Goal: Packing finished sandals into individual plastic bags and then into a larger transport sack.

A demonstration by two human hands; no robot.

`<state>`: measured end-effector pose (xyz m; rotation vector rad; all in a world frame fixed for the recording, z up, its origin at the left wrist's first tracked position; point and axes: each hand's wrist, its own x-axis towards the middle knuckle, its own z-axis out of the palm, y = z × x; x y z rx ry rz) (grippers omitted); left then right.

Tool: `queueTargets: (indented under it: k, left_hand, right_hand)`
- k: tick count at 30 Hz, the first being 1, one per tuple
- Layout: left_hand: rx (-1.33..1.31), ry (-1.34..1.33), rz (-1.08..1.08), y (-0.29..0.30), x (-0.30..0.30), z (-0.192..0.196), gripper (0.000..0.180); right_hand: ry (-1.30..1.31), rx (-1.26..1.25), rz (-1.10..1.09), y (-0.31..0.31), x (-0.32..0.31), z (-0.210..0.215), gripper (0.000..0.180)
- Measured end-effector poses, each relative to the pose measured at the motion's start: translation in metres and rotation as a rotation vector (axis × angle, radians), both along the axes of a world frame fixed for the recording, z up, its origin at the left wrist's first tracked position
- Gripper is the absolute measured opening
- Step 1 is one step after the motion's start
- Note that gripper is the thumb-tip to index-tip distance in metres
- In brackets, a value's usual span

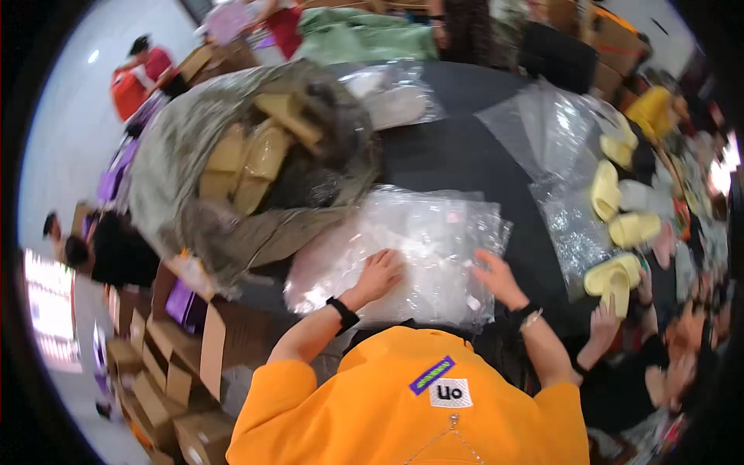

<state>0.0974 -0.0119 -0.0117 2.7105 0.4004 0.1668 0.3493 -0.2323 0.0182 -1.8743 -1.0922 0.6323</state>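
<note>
A stack of clear plastic bags (434, 256) lies on the dark table right in front of me. My left hand (381, 273) rests on the stack, its fingers stretched out and holding nothing. Over the right edge of the bags is my right hand (500, 279), with thumb and fingers apart and nothing gripped. To the left of the stack, a big grey-green sack (174, 167) gapes wide, and tan slippers (260, 167) show inside it. The front edge of the sack reaches the left side of the bags.
More clear bags (550, 143) lie on the right of the table (453, 155), beside pale yellow slippers (604, 194). A co-worker's hands (604, 322) handle one such slipper there. At the back is another clear bag with pale contents (399, 101). Cardboard boxes (167, 364) crowd the lower left.
</note>
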Motion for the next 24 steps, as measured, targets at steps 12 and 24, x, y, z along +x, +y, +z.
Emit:
queueTargets:
  k: [12,24]
  left_hand:
    - [-0.013,-0.480,1.006,0.199,-0.056,0.138,0.037]
    - [-0.408,-0.954,1.497,0.312,-0.098,0.086,0.091]
  right_hand:
    - [-0.472,-0.320,0.353,0.007,-0.057,-0.014,0.061]
    - [-0.430,-0.199,0.397,0.013,-0.061,-0.023,0.060]
